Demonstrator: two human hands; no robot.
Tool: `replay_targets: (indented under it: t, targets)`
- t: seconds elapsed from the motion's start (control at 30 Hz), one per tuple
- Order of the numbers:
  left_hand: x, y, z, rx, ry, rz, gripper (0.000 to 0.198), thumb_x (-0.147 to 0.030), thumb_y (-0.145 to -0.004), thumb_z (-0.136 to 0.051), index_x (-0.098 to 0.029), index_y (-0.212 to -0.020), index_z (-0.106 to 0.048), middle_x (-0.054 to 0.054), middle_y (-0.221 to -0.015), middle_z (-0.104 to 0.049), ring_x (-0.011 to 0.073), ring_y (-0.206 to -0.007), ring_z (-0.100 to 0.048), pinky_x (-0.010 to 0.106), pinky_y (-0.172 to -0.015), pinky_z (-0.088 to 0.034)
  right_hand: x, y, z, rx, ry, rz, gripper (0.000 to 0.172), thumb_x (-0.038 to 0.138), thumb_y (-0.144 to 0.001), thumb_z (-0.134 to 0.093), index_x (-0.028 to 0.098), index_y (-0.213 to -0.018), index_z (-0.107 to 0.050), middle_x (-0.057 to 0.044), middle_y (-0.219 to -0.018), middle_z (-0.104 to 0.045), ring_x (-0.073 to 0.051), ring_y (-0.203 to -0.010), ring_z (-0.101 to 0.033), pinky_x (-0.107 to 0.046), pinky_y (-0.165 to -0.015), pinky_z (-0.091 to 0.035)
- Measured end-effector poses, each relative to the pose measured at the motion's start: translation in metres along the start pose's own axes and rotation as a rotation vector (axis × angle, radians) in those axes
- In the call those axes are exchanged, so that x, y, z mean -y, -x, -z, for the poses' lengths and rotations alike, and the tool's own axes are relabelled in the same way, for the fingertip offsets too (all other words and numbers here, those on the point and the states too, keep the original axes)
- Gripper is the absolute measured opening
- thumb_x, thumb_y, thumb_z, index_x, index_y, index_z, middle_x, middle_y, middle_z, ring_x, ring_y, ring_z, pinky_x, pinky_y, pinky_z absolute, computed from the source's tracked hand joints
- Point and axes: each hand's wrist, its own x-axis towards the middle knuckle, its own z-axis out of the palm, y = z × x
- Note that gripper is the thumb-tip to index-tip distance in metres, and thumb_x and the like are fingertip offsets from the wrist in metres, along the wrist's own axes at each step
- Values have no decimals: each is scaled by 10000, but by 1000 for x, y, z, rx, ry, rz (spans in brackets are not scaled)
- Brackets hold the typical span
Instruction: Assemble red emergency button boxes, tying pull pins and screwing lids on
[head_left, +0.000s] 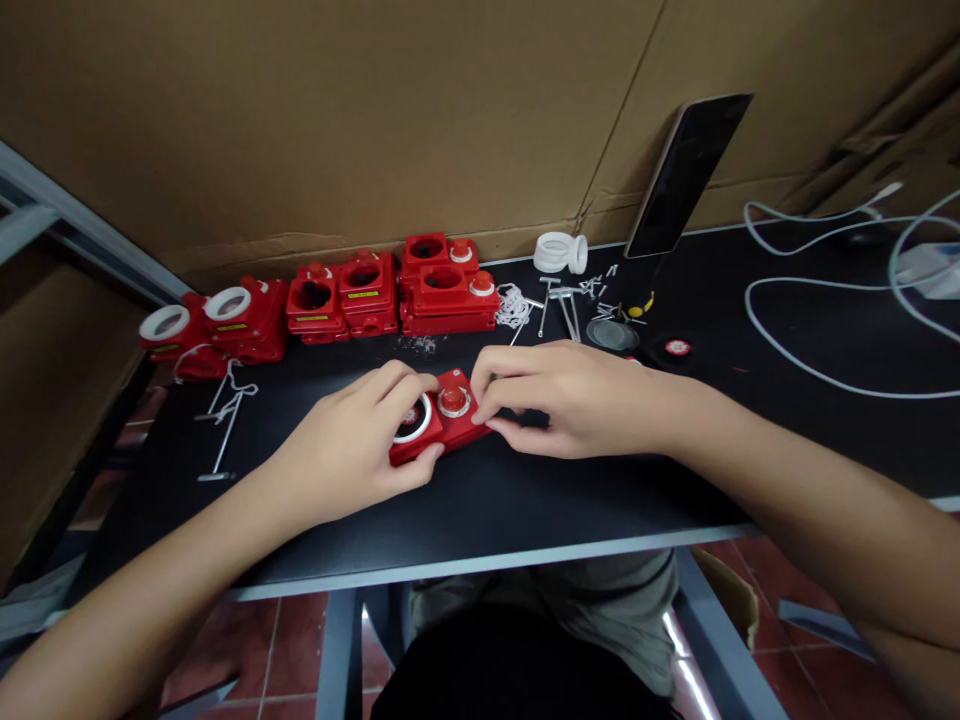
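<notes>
The left hand [367,430] curls around the left end of a red cover [448,436], thumb at the near edge and fingers over its white ring [427,424]. The right hand [555,400] is partly closed at the cover's right end; whether its fingertips pinch anything small I cannot tell. The cover lies between the two hands, its one red button [454,400] facing up.

Beyond the grip, toward the cardboard wall [390,110], stand six red boxes [367,300]: two with white rings fitted, four with dark round holes. Past the right hand are two loose white rings [553,253], a heap of white cord [512,306], clear discs [611,335] and scattered screws [592,287], too small to count. One black tablet [686,175] leans farther back; a pale cable [810,378] loops to the right. The right hand blocks part of the clutter behind it.
</notes>
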Motion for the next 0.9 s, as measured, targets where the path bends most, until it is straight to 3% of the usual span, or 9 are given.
replay_targets:
  t: [0.1,0.27,0.47,0.6,0.7,0.8,0.9]
  targets:
    - [0,0,0,6,0,1,436,-422,-1045,-622,-224,-1433,-639,116,-1374,-771,338,-1179,-814,463,-967,-682,4,-1,7,-60,2,7,201,166,-1135,-604,197,-1177,-798,-91,-1184,-810,-173,-875,-755,-300,-753,-552]
    - [-1,-1,0,15,11,7,467,-407,-1040,-619,-215,-1465,-640,112,-1395,-770,351,-1197,-820,488,-966,-689,9,-3,7,-238,-67,-73,284,90,-1065,-572,200,-1292,-704,30,-869,-743,-135,-687,-658,-266,-701,-496]
    - [-1,0,0,-16,7,-8,455,-417,-1064,-609,-191,-1457,-645,127,-1374,-767,353,-1175,-821,485,-950,-690,0,-3,-9,78,126,1,238,134,-1105,-522,217,-1171,-734,-24,-922,-779,-186,-720,-634,-330,-711,-428]
    - [-1,0,-1,-16,-8,5,458,-428,-1059,-608,-206,-1458,-643,117,-1367,-769,342,-1153,-820,469,-940,-681,-2,-1,-3,4,107,11,237,150,-1133,-524,213,-1182,-746,-25,-982,-818,-174,-752,-658,-318,-761,-458]
    - [-2,-1,-1,-5,-28,63,473,-454,-1053,-619,-223,-1465,-641,111,-1356,-767,334,-1114,-818,458,-921,-672,-6,2,7,7,178,-143,210,212,-1142,-549,196,-1164,-758,-46,-1008,-819,-193,-772,-687,-328,-745,-458]
    - [-1,-1,2,0,-45,118,473,-484,-1063,-629,-228,-1461,-645,112,-1353,-765,336,-1092,-818,458,-906,-666,-14,3,9,161,352,-383,258,377,-1124,-669,157,-1201,-780,-127,-1170,-811,-257,-867,-743,-349,-699,-418]
    - [1,0,4,1,-34,121,447,-504,-1083,-627,-228,-1434,-652,112,-1384,-762,340,-1107,-825,465,-900,-663,-21,1,6,317,344,-491,271,410,-1082,-769,159,-1182,-788,-136,-1206,-802,-279,-928,-762,-344,-709,-413]
